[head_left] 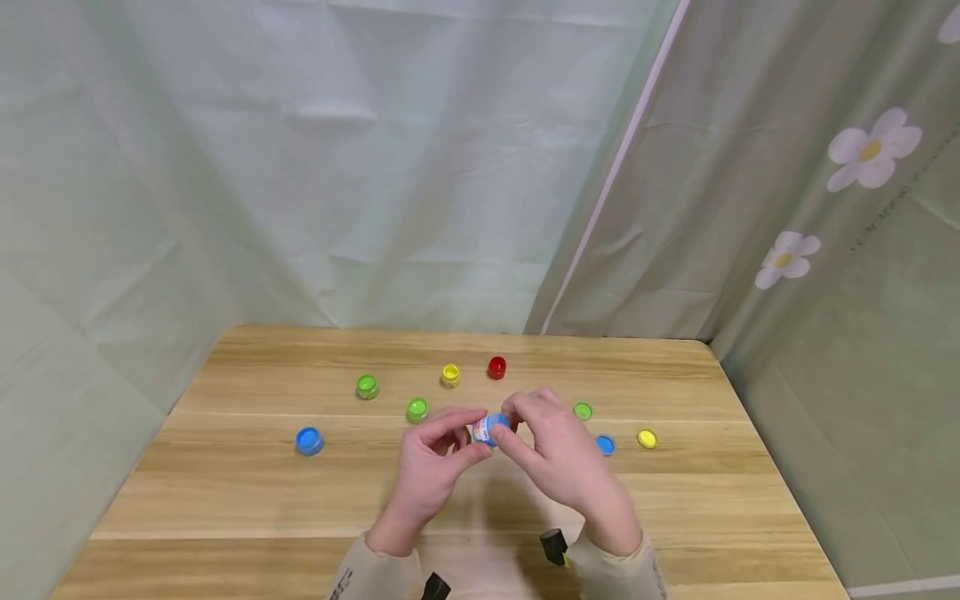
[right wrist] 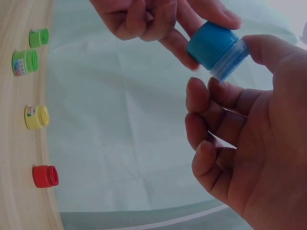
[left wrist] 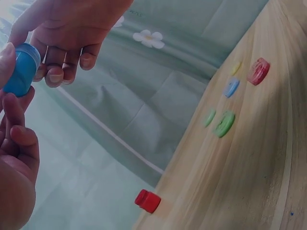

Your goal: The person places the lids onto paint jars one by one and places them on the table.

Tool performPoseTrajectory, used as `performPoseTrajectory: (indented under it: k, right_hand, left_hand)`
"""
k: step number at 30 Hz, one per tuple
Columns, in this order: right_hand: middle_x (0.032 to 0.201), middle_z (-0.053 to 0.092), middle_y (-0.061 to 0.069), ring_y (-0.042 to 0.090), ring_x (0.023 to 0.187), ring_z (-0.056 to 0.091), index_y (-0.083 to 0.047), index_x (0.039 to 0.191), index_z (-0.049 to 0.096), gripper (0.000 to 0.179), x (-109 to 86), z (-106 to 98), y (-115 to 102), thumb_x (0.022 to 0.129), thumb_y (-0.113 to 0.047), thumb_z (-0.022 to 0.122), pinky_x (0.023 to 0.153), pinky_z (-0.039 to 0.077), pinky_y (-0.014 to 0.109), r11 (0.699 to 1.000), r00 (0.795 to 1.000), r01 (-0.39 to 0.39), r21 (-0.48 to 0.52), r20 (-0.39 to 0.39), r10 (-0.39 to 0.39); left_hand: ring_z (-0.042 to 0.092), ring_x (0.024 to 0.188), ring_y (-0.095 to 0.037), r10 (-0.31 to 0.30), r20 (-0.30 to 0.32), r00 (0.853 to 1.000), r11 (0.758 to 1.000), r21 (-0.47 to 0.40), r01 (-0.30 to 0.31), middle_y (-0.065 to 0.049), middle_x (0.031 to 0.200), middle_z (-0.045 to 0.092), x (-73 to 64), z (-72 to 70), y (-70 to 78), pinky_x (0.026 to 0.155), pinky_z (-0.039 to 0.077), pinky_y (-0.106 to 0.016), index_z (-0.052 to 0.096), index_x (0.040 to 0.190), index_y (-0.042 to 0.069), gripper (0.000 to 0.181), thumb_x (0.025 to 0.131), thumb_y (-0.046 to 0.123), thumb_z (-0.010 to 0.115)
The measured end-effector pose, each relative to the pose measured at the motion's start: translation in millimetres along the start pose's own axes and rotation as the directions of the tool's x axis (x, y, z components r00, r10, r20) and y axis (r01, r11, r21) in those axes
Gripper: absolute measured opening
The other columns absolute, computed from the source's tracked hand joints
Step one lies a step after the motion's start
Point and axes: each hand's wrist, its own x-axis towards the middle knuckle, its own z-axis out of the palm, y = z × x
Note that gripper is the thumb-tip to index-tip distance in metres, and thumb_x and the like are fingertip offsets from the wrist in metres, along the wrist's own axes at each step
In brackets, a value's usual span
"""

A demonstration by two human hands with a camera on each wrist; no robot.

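- Left hand: grip closed, finger and thumb round the blue jar — presumably steadying it.
- Right hand: grip pinching the jar's clear rim, likely for purchase.
- Jar above the desk, between left and right edges — probably within both hands' reach.
- Yellow lid toward right edge, red pot near back edge; seemingly sorted apart.

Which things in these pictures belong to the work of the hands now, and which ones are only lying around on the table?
Seemingly in the work now:
left hand
right hand
blue jar, held by both

Lying on the table, untouched:
two green jars
yellow jar
red jar
another blue jar
two green lids
blue lid
yellow lid
red lid
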Motion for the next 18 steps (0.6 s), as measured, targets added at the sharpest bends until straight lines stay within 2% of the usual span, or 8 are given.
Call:
performPoseTrajectory:
  k: [6, 11, 14, 18]
  right_hand:
    - [0.089, 0.059, -0.019, 0.010, 0.097, 0.057, -0.025, 0.097, 0.064, 0.017, 0.3, 0.5, -0.9, 0.108, -0.037, 0.065, 0.073, 0.048, 0.030, 1.000, 1.000, -0.005, -0.017, -0.001, 0.005]
    - [0.089, 0.059, -0.018, 0.010, 0.097, 0.058, -0.025, 0.098, 0.065, 0.017, 0.4, -0.5, -1.1, 0.107, -0.038, 0.066, 0.072, 0.049, 0.030, 0.999, 1.000, -0.008, -0.032, -0.001, 0.008]
    - [0.091, 0.060, -0.019, 0.010, 0.097, 0.058, -0.024, 0.100, 0.066, 0.015, -0.2, -0.5, 0.1, 0.106, -0.038, 0.068, 0.075, 0.050, 0.031, 1.000, 1.000, -0.013, -0.024, -0.004, 0.013]
    - [0.093, 0.063, -0.018, 0.011, 0.098, 0.059, -0.022, 0.105, 0.069, 0.018, -0.1, -0.6, 1.8, 0.102, -0.039, 0.075, 0.081, 0.053, 0.034, 1.000, 1.000, -0.017, -0.013, -0.014, 0.017]
  left_hand:
    - [0.053, 0.073, -0.006, 0.077, 0.008, 0.997, 0.997, -0.005, -0.077, 0.002, 0.108, 0.074, -0.1, -1.1, -4.0, 0.063, 0.045, -0.016, 0.078, 0.118, -0.005, 0.033, 0.086, 0.000, 0.087]
    - [0.053, 0.073, -0.007, 0.105, 0.017, 0.994, 0.994, -0.001, -0.105, 0.002, 0.109, 0.074, -0.4, -1.5, -6.1, 0.062, 0.045, -0.016, 0.078, 0.118, -0.005, 0.034, 0.085, -0.006, 0.086]
    - [0.054, 0.074, -0.008, 0.081, 0.004, 0.997, 0.996, 0.024, -0.082, 0.002, 0.107, 0.074, -0.4, -1.5, -5.8, 0.063, 0.046, -0.016, 0.077, 0.118, -0.004, 0.035, 0.084, -0.008, 0.086]
    - [0.054, 0.074, -0.011, -0.006, -0.010, 1.000, 0.996, 0.092, 0.007, -0.003, 0.092, 0.070, 0.9, -3.4, -4.0, 0.066, 0.047, -0.019, 0.077, 0.119, -0.001, 0.037, 0.084, -0.010, 0.086]
